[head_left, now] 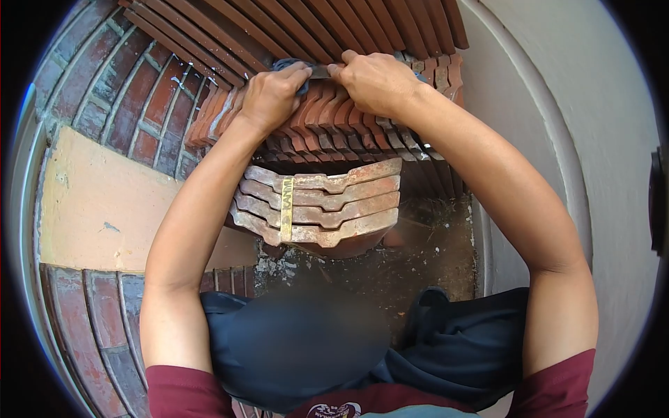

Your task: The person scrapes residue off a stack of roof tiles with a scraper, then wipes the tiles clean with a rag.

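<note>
My left hand (272, 101) is closed on a crumpled blue-grey cloth (302, 85) at the top edge of a row of clay roof tiles (317, 115). Just to its right, my right hand (376, 82) has its fingers bent together over the same tiles. Between the two hands lies a small flat greyish piece (320, 72), with the right fingertips at its end; what it is cannot be made out. Closer to me, a separate stack of several weathered tiles (348, 198) sits on the ground, with a yellow lettered strip (286, 209) across its front.
Darker brown ribbed tiles (279, 31) stand stacked behind the hands. A brick wall (115, 90) with a cream panel (104, 202) runs along the left. A smooth grey wall (599, 139) bounds the right. The dirty ground (432, 244) shows near my knees.
</note>
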